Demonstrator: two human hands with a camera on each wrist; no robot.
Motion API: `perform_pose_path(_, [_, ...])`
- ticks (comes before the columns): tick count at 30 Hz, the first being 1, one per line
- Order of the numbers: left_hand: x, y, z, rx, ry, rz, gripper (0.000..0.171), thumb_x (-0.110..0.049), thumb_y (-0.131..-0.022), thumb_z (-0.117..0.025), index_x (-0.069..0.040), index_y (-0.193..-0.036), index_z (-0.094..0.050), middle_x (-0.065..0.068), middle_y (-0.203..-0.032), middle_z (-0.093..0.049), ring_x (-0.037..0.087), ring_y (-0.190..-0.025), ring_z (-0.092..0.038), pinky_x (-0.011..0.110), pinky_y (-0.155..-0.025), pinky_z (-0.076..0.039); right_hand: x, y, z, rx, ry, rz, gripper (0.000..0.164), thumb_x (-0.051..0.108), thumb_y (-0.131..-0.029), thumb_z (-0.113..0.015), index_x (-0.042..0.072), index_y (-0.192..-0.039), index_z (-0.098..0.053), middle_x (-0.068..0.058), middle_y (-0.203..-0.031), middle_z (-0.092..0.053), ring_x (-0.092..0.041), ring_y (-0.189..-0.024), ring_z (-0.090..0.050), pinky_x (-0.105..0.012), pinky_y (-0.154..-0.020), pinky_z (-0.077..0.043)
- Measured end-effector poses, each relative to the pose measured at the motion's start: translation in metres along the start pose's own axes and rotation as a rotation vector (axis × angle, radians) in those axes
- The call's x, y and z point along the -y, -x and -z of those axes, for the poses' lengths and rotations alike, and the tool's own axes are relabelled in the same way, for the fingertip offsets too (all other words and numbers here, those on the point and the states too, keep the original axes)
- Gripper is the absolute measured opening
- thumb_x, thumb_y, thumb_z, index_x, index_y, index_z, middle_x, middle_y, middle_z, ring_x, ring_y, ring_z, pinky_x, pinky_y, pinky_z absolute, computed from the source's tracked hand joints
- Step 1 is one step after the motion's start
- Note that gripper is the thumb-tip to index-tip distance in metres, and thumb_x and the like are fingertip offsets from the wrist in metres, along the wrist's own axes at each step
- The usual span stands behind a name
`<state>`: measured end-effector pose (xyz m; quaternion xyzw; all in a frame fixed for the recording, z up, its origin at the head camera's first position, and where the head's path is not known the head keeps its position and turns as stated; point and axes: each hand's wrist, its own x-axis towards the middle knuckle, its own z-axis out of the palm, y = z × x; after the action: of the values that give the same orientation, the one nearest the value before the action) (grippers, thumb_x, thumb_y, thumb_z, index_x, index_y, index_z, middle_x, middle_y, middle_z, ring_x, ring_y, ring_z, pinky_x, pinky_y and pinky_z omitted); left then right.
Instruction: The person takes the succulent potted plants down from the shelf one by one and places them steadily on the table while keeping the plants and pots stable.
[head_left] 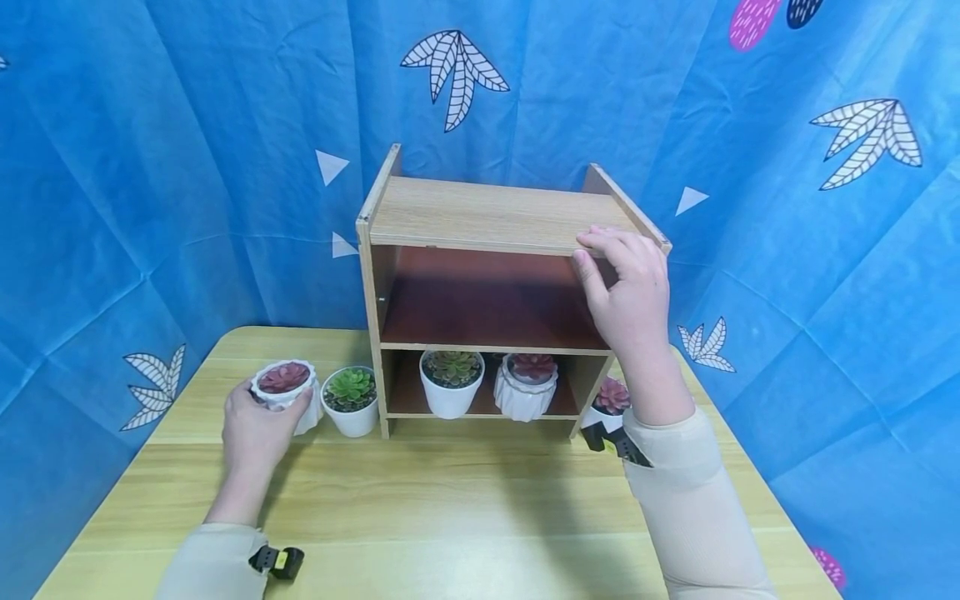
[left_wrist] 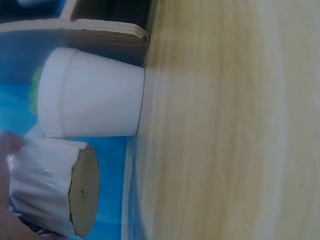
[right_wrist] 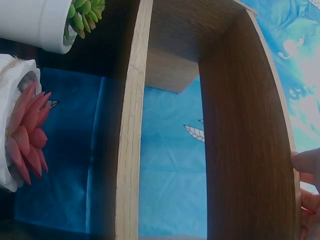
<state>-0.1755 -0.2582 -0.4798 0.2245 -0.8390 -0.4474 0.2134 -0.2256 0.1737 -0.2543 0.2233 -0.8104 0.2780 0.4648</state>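
Note:
My left hand (head_left: 258, 425) grips a ridged white pot with a red succulent (head_left: 285, 377) at the table's left side. In the left wrist view this pot (left_wrist: 47, 182) is tilted and raised, its flat underside showing. Right beside it stands a smooth white pot with a green succulent (head_left: 351, 400). My right hand (head_left: 630, 287) pinches the front edge of the wooden shelf's top board (head_left: 495, 215) near its right end, fingers above and thumb at the edge. On the lowest level sit a green succulent pot (head_left: 452, 383) and a ridged pot with a red succulent (head_left: 527, 387).
Another potted red succulent (head_left: 611, 396) stands right of the shelf, partly hidden by my right arm. The shelf's middle board (head_left: 495, 312) lies above the two pots. The pale wooden table (head_left: 420, 508) backs onto a blue patterned curtain (head_left: 247, 167).

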Motion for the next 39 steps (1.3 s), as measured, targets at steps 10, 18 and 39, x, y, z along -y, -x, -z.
perform_pose_path(10, [0.002,-0.001,-0.005,0.033,-0.020,0.025,0.100,-0.047,-0.084,-0.076,0.011,-0.149,-0.028,0.033,-0.142,-0.039,0.050,-0.127,-0.044,0.060,-0.108,-0.036,0.001,0.000,0.000,0.006,0.004,-0.004,0.025,0.022,-0.096,-0.068,0.008,-0.116,-0.075,-0.010,-0.121,-0.070,-0.031,-0.117,-0.058,-0.050,-0.105,-0.037])
perform_pose_path(18, [0.006,0.000,-0.007,0.081,-0.042,0.041,0.101,-0.047,-0.086,-0.073,0.013,-0.150,-0.022,0.036,-0.143,-0.036,0.053,-0.128,-0.042,0.061,-0.108,-0.035,0.002,0.000,-0.001,0.006,-0.002,-0.003,0.025,0.021,-0.096,-0.069,0.008,-0.115,-0.075,-0.010,-0.121,-0.070,-0.031,-0.117,-0.058,-0.049,-0.106,-0.036])
perform_pose_path(39, [0.011,0.000,-0.010,0.123,-0.066,0.029,0.101,-0.040,-0.085,-0.076,0.017,-0.146,-0.021,0.040,-0.139,-0.034,0.056,-0.124,-0.042,0.065,-0.104,-0.035,-0.001,-0.001,-0.001,-0.004,0.000,-0.005,0.022,0.020,-0.096,-0.069,0.009,-0.114,-0.076,-0.009,-0.120,-0.071,-0.031,-0.117,-0.059,-0.048,-0.106,-0.038])
